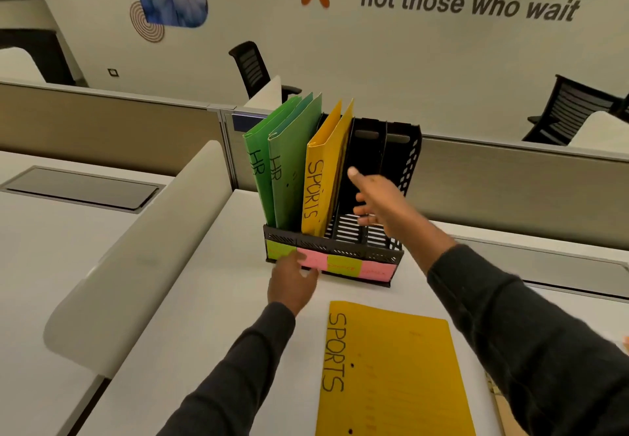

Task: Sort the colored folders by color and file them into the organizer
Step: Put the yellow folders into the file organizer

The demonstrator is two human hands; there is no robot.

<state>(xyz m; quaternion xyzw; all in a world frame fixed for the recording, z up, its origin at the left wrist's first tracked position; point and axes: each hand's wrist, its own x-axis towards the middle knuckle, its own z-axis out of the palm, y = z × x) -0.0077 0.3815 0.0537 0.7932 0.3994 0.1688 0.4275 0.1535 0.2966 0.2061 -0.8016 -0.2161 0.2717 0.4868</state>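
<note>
A black slotted organizer (405,166) stands on the white desk. Two green folders (289,163) marked HR stand upright in its leftmost slots. A yellow folder (323,190) marked SPORTS stands in the slot to their right. The two right slots hold nothing. A second yellow SPORTS folder (391,374) lies flat on the desk in front. My left hand (292,282) rests against the organizer's front lip, over the coloured sticky labels. My right hand (377,200) hovers with spread fingers just right of the standing yellow folder, holding nothing.
Green and pink sticky labels (343,265) line the organizer's front. A curved white divider (136,265) runs along the desk's left. A low partition (510,176) stands behind the organizer. Black office chairs (253,67) sit beyond it. A brown edge shows at the lower right.
</note>
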